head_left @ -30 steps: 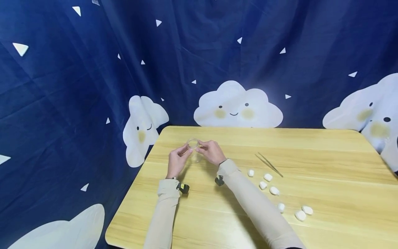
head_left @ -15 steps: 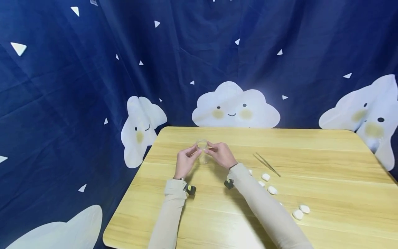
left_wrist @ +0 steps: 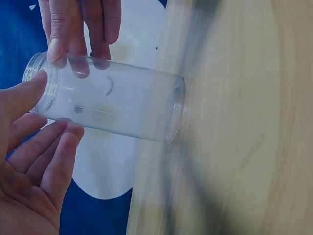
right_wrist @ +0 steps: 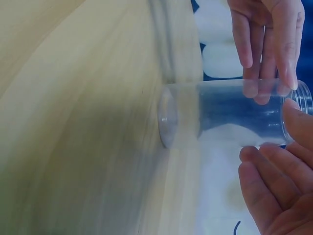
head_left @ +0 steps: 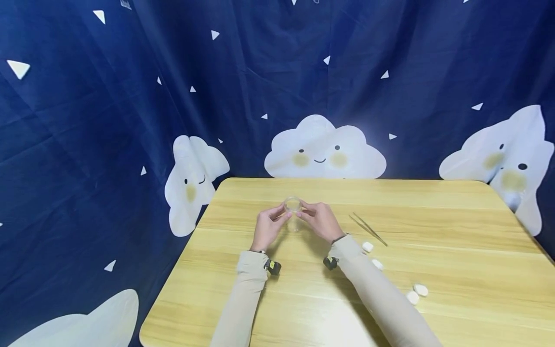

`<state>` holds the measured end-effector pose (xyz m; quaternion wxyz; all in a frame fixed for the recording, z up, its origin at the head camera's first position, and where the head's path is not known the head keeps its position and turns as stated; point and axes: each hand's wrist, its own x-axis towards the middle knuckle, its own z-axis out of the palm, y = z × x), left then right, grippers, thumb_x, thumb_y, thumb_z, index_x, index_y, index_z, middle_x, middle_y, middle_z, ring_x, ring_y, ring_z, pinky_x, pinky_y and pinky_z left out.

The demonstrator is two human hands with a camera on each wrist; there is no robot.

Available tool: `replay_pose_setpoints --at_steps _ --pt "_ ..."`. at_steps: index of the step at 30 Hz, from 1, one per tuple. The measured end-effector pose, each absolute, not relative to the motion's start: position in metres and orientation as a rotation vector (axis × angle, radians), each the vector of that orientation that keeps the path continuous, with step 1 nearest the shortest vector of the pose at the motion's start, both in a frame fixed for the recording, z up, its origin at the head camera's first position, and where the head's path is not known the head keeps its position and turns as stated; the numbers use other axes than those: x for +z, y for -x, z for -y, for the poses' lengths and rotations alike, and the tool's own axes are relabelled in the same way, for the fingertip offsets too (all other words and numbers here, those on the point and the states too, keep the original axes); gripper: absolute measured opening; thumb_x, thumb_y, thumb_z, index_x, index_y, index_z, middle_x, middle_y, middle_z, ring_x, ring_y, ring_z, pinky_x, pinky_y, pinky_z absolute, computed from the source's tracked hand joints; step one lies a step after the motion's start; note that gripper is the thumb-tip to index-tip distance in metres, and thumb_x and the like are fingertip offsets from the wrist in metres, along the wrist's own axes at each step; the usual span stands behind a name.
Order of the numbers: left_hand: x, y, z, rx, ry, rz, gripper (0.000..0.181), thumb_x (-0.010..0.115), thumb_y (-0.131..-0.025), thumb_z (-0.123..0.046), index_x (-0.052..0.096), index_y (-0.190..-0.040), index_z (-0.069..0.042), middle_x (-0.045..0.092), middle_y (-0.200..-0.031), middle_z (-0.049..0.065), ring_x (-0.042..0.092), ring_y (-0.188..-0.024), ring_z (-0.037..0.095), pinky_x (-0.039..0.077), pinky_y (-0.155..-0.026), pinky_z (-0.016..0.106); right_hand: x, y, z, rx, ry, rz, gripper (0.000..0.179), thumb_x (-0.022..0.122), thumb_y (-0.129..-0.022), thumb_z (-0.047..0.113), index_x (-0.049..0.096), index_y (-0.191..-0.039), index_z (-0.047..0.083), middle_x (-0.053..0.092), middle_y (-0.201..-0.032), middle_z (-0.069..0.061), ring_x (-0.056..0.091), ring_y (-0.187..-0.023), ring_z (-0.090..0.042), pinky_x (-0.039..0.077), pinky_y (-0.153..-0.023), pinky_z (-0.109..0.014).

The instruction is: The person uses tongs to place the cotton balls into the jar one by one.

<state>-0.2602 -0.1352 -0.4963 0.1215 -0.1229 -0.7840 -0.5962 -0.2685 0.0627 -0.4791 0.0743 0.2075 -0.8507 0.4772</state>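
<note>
Pinches an upright clear jar [left_wrist: 122, 100] by the neck between left grip [head_left: 266, 227] and right grip [head_left: 322, 222], now shifted rightward over the bench [head_left: 433, 217], so nearer the tweezers [head_left: 375, 234] right of both.

I record a beige left sleeve [head_left: 238, 306] and matching right sleeve [head_left: 383, 299], both plain, each ending in a broad cuff [head_left: 253, 264]. I note a thin dark wristband [head_left: 339, 238] and compact black wrist cameras [head_left: 330, 262], the left bearing a yellowish marking [head_left: 271, 264].
</note>
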Motion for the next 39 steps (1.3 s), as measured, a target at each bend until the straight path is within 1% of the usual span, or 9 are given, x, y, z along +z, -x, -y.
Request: replay_pose_setpoints --at_steps 5,9,13,17,20,26,32,36,39 --pt "-0.495 0.259 0.128 -1.736 0.389 2.313 0.049 0.079 -0.091 -0.019 0.065 -0.13 0.007 0.065 -0.137 0.021 0.07 -0.119 0.037 0.06 -0.094 0.029 -0.48 0.265 -0.071 1.408 -0.606 2.582 0.047 0.072 -0.098 0.023 0.061 -0.139 0.002 0.068 -0.129 -0.022 0.076 -0.106 -0.036 0.063 -0.091 -0.043" --pt "-0.495 0.258 0.123 -1.752 0.404 2.313 0.046 0.08 -0.091 -0.019 0.068 -0.13 0.001 0.066 -0.136 0.018 0.071 -0.119 0.036 0.06 -0.095 0.031 -0.482 0.262 -0.076 1.422 -0.59 2.569 0.048 0.072 -0.098 0.025 0.061 -0.138 0.002 0.068 -0.13 -0.023 0.076 -0.106 -0.036 0.063 -0.089 -0.043" --pt "-0.494 0.256 0.119 -1.764 0.383 2.325 0.044 0.08 -0.09 -0.019 0.069 -0.129 -0.002 0.067 -0.135 0.018 0.071 -0.119 0.035 0.061 -0.096 0.036 -0.483 0.258 -0.08 1.443 -0.571 2.564 0.048 0.071 -0.099 0.025 0.061 -0.139 0.002 0.067 -0.132 -0.023 0.076 -0.107 -0.035 0.063 -0.087 -0.042" --pt "-0.493 0.254 0.115 -1.755 0.373 2.352 0.043 0.078 -0.092 -0.014 0.067 -0.131 0.002 0.066 -0.135 0.022 0.07 -0.119 0.039 0.06 -0.097 0.04 -0.482 0.254 -0.084 1.455 -0.555 2.571 0.047 0.07 -0.099 0.024 0.06 -0.139 0.0 0.064 -0.136 -0.022 0.075 -0.108 -0.035 0.063 -0.089 -0.042" --pt "-0.493 0.254 0.114 -1.763 0.387 2.352 0.045 0.078 -0.092 -0.014 0.066 -0.131 0.004 0.066 -0.135 0.024 0.07 -0.119 0.04 0.06 -0.097 0.04 -0.482 0.253 -0.085 1.469 -0.526 2.581 0.048 0.071 -0.099 0.025 0.061 -0.138 -0.001 0.065 -0.136 -0.021 0.075 -0.108 -0.035 0.062 -0.091 -0.043" --pt "-0.494 0.255 0.115 -1.736 0.417 2.356 0.047 0.08 -0.091 -0.019 0.067 -0.13 0.004 0.068 -0.134 0.021 0.071 -0.119 0.037 0.061 -0.097 0.038 -0.484 0.254 -0.086 1.472 -0.482 2.596 0.049 0.071 -0.098 0.028 0.062 -0.138 0.001 0.068 -0.132 -0.019 0.076 -0.108 -0.034 0.062 -0.091 -0.044" --pt "-0.496 0.258 0.118 -1.732 0.434 2.371 0.048 0.08 -0.091 -0.022 0.067 -0.129 0.005 0.069 -0.133 0.02 0.07 -0.12 0.036 0.06 -0.098 0.036 -0.486 0.254 -0.086 1.497 -0.496 2.582 0.049 0.071 -0.098 0.027 0.062 -0.138 0.001 0.065 -0.138 -0.019 0.075 -0.109 -0.035 0.063 -0.09 -0.044" --pt "-0.495 0.26 0.12 -1.745 0.449 2.376 0.048 0.081 -0.091 -0.021 0.067 -0.129 0.005 0.069 -0.131 0.022 0.07 -0.12 0.036 0.059 -0.101 0.043 -0.485 0.254 -0.087 1.494 -0.504 2.583 0.05 0.072 -0.097 0.027 0.062 -0.138 0.001 0.066 -0.136 -0.02 0.075 -0.109 -0.035 0.063 -0.089 -0.043" --pt "-0.493 0.263 0.121 -1.736 0.468 2.387 0.046 0.082 -0.09 -0.021 0.069 -0.128 0.002 0.071 -0.129 0.022 0.071 -0.119 0.036 0.057 -0.104 0.048 -0.485 0.254 -0.087 1.483 -0.488 2.585 0.049 0.073 -0.097 0.027 0.062 -0.138 0.002 0.069 -0.131 -0.02 0.076 -0.107 -0.035 0.063 -0.089 -0.044"
